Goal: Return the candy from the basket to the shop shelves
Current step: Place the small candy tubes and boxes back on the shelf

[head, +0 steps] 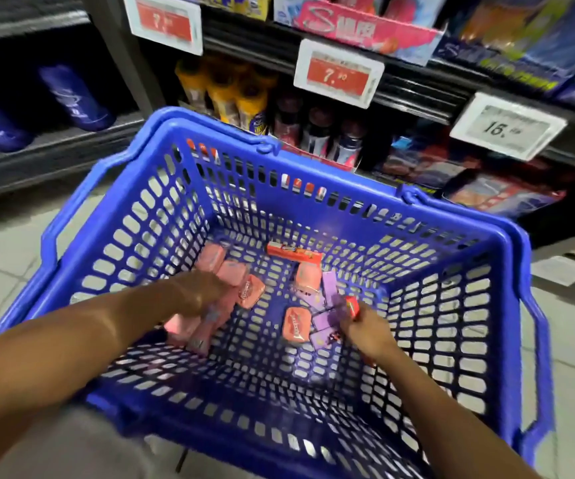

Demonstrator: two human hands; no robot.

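A blue plastic basket [486, 305] stands on the floor in front of the shelves. On its bottom lie several candy packs: pink ones [232, 273] at the left, an orange-pink tin [295, 323] in the middle, purple packs [324, 319] to its right and a red bar [294, 253] at the back. My left hand [206, 292] reaches down into the pink packs and its blurred fingers curl round some of them. My right hand [365, 326] is low in the basket beside the purple packs and pinches a small red pack [352, 305].
Shop shelves [400, 95] rise right behind the basket, with yellow and dark bottles, boxed sweets and price tags [339, 76] on their edges. A darker shelf unit [54, 146] with blue packs stands at the left. Light floor tiles [9, 264] lie around the basket.
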